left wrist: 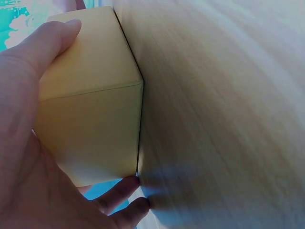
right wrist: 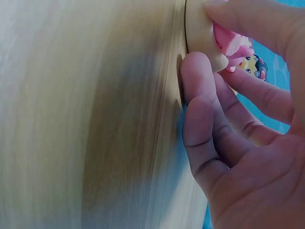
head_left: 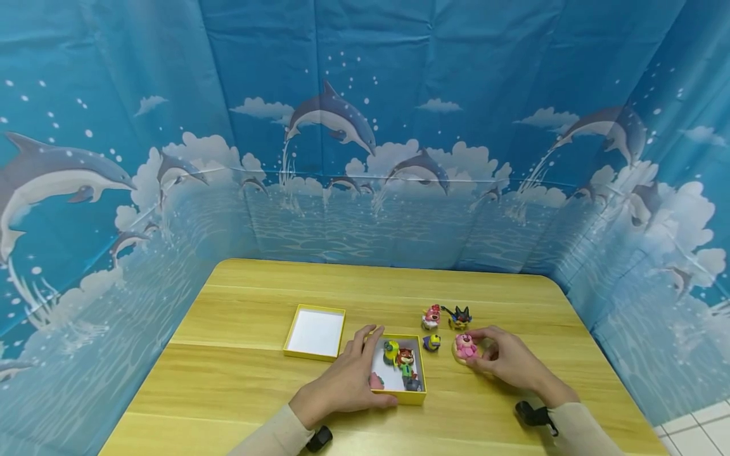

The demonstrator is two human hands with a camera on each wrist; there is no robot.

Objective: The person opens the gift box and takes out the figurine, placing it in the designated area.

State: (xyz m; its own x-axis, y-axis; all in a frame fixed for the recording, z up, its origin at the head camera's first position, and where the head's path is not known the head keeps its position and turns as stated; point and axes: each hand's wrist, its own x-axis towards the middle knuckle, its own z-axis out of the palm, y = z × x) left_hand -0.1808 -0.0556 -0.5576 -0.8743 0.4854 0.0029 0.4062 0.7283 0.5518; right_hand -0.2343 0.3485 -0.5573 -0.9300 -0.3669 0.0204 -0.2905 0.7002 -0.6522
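My left hand [head_left: 345,380] grips a small yellow box [head_left: 409,398], thumb on the near wall and fingers around the left side. Inside its white interior lie a red fox figurine [head_left: 406,358] in a green shirt, a green-and-yellow figurine [head_left: 390,352] and a partly hidden pink item [head_left: 376,381]. To the right of the box, my right hand [head_left: 510,359] pinches a pink bear figurine [head_left: 465,346] by its round cream base [right wrist: 198,28]. That base sits at the tabletop, and in the right wrist view the thumb and fingers are on its edge.
Behind the right hand stand a pink-and-white figurine [head_left: 431,316] and a black-eared figurine [head_left: 459,318]. A purple-and-yellow figurine [head_left: 431,343] is just right of the box. The yellow-rimmed lid [head_left: 315,332] lies left, white inside up. A dolphin-print curtain [head_left: 353,221] surrounds the wooden table [head_left: 217,386].
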